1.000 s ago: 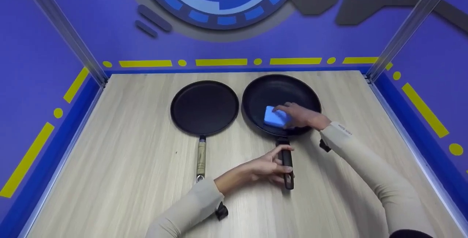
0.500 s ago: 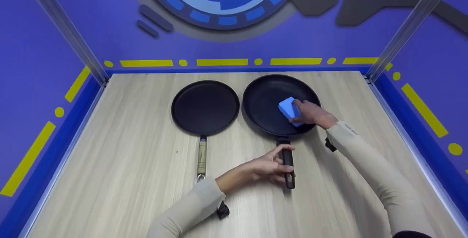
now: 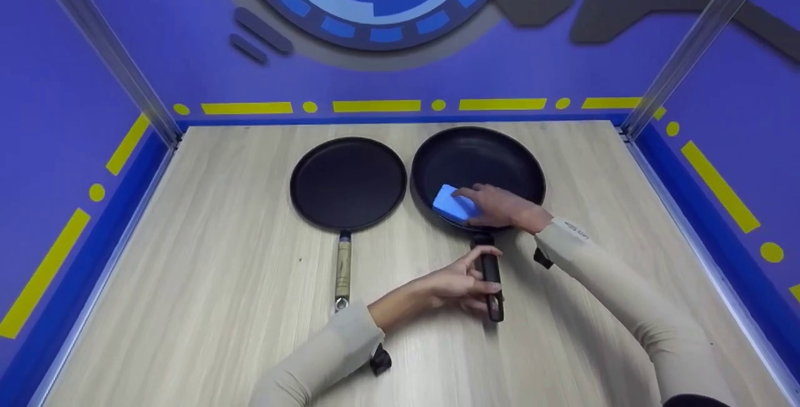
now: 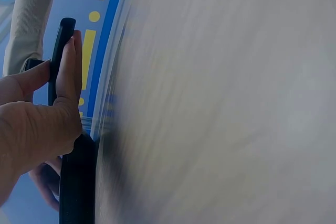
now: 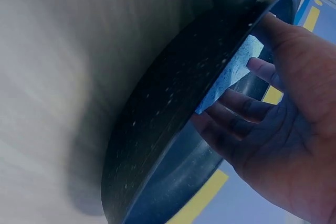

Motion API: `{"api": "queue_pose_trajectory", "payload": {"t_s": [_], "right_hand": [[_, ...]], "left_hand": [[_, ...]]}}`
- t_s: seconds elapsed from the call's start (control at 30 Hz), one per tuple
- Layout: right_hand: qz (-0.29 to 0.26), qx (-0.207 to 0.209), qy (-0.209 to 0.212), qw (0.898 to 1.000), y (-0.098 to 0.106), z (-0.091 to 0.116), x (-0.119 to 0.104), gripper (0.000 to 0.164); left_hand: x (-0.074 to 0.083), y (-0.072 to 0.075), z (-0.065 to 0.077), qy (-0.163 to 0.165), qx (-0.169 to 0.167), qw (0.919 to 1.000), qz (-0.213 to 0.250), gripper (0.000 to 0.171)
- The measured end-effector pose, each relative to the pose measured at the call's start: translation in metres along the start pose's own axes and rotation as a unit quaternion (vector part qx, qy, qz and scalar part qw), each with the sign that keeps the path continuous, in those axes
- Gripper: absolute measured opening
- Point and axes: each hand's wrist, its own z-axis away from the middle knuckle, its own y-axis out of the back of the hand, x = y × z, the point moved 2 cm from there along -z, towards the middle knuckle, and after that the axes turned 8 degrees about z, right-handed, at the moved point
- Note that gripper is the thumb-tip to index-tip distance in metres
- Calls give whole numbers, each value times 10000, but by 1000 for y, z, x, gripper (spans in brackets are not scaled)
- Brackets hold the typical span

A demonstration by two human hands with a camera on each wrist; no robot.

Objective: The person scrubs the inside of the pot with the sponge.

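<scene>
In the head view a deep black frying pan [image 3: 478,157] lies on the wooden table, its handle toward me. My left hand [image 3: 453,285] grips that black handle [image 3: 491,269] between thumb and fingers; the left wrist view shows the handle [image 4: 62,59] pinched from the side. Inside the pan, near its front left wall, is a light blue sponge [image 3: 455,204]. My right hand [image 3: 503,206] holds the sponge, with fingertips and thumb along its edges. From the right wrist, the sponge [image 5: 231,74] is partly hidden behind the pan's speckled outer wall [image 5: 157,98].
A flat black crepe pan [image 3: 348,183] with a wood-patterned handle [image 3: 343,269] lies just left of the frying pan, its rim close to it. Blue panels with yellow dashes [image 3: 377,105] enclose the table [image 3: 206,257] at the back and both sides.
The right hand first moved the sponge rightward in the frying pan, then back left and nearer the front wall. The left hand stays on the handle, and both pans keep their places.
</scene>
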Motion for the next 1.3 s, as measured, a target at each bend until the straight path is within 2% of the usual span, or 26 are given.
{"api": "queue_pose_trajectory", "payload": {"t_s": [0.13, 0.23, 0.37, 0.57, 0.77, 1.0, 1.17, 1.3], "right_hand": [[-590, -161, -131, 9980, 3, 1, 3, 62], [-905, -128, -95, 9958, 8, 5, 8, 62], [-1076, 137, -94, 9941, 19, 14, 16, 63], [-962, 728, -262, 9924, 35, 36, 35, 66], [-862, 1049, -811, 9874, 41, 65, 60, 76], [-1033, 1234, -1610, 9737, 38, 97, 93, 79], [-1092, 1287, -2040, 9643, 36, 113, 106, 81], [-1221, 1345, -2324, 9555, 32, 121, 115, 83]], "left_hand": [[0, -1, 1, 10, -100, 9999, 53, 65], [0, -1, 0, -9, -163, 9998, 92, 67], [0, -2, -1, -50, -36, 9999, 80, 68], [2, -5, 0, -25, 232, 9997, -42, 68], [0, -6, 1, -73, 121, 9999, 88, 68], [-2, -6, 0, -27, 17, 9996, 279, 66], [0, -6, 1, -9, -22, 9996, 293, 69], [3, -6, 3, 4, 80, 9996, 274, 71]]}}
